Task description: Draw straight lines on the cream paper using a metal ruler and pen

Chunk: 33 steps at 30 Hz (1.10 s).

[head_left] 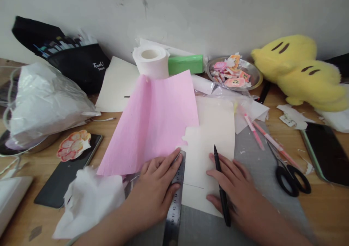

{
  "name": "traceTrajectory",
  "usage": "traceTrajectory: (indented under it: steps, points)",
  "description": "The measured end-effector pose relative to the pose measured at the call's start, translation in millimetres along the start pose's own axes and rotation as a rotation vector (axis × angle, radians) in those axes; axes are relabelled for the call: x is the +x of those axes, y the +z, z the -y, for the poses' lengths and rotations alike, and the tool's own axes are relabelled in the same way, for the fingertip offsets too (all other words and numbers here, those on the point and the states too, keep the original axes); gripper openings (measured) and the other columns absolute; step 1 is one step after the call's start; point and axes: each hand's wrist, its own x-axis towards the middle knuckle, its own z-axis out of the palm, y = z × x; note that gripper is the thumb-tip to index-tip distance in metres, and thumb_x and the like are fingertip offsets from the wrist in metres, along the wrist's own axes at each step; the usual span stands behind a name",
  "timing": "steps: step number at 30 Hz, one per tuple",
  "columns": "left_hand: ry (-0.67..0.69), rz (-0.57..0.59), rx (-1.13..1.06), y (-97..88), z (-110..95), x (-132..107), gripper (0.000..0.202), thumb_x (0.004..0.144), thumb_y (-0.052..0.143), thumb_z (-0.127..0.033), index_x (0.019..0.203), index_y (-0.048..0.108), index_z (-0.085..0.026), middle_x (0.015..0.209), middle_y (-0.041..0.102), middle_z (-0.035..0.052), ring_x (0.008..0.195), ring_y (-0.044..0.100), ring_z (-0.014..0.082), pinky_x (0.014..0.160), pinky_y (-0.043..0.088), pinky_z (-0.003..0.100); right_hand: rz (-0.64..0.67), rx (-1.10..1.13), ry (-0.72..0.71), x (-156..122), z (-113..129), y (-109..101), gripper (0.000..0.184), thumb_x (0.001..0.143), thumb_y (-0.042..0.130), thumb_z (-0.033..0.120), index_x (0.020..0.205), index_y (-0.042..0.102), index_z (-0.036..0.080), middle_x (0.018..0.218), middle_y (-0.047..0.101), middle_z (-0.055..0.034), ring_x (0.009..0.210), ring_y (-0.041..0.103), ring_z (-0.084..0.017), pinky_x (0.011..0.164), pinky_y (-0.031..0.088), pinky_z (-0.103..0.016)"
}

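Toward the near side of the wooden tabletop (29, 217), a thin steel ruler (174, 206) lay along the left side of a cream paper sheet (196, 162), its long axis running away from the person, far end leaning slightly right. The left hand (154, 187), fingers outstretched, pressed on the ruler without closing round it. The right hand (231, 187), half open over the sheet, had loose hold of a slim black pen (219, 169), its tip toward the tabletop's far edge, well apart from the ruler. Between the hands ran a short dark line (193, 186), nearly square to the ruler. The ruler's near end was cut off; fingers hid part of its far end. Exactly how the fingers gripped the pen could not be told.
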Motion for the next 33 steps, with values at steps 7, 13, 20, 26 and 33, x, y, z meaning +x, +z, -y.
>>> traceTrajectory:
  steps: [7,13,20,26,33]
  points:
    - [0.014,-0.014,0.032,2.5,0.9,0.1,0.058,0.091,0.038,-0.021,0.145,0.017,-0.021,0.151,0.025,0.002,0.107,0.041,0.026,0.086,0.035,0.042,-0.004,-0.01,-0.021,0.6,2.7,-3.2,0.028,0.085,0.056,0.035,0.111,0.052,0.025,0.136,0.049,-0.0108,0.129,0.036,-0.024,0.101,0.028,-0.046]
    - [0.023,-0.011,0.021,2.0,2.0,0.5,0.059,0.092,0.038,-0.024,0.146,0.014,-0.022,0.15,0.026,0.0024,0.106,0.041,0.0258,0.087,0.035,0.041,-0.017,-0.006,-0.029,1.4,2.4,-2.5,0.028,0.085,0.056,0.037,0.109,0.053,0.025,0.135,0.05,-0.011,0.128,0.038,-0.025,0.1,0.03,-0.047]
    - [0.017,-0.002,0.003,0.8,2.1,-0.6,0.061,0.092,0.038,-0.025,0.146,0.009,-0.026,0.15,0.027,0.0023,0.106,0.042,0.0265,0.088,0.035,0.041,-0.004,-0.013,-0.019,2.2,3.4,-5.4,0.026,0.085,0.055,0.033,0.109,0.053,0.024,0.135,0.049,-0.0119,0.128,0.039,-0.026,0.099,0.032,-0.049]
    - [0.011,0.013,0.01,0.0,2.0,0.0,0.059,0.092,0.039,-0.025,0.146,0.014,-0.024,0.151,0.025,0.0017,0.107,0.041,0.0261,0.088,0.034,0.039,-0.002,0.003,-0.009,2.3,3.4,-4.8,0.025,0.084,0.056,0.035,0.107,0.054,0.025,0.133,0.051,-0.0113,0.127,0.04,-0.025,0.099,0.032,-0.048]
    - [0.006,0.009,0.008,1.3,2.2,0.5,0.058,0.092,0.039,-0.023,0.145,0.015,-0.024,0.151,0.026,0.0009,0.106,0.041,0.0256,0.087,0.034,0.04,-0.007,0.001,-0.013,2.2,2.8,-3.8,0.027,0.084,0.057,0.036,0.109,0.054,0.025,0.134,0.051,-0.0108,0.128,0.038,-0.025,0.1,0.031,-0.048]
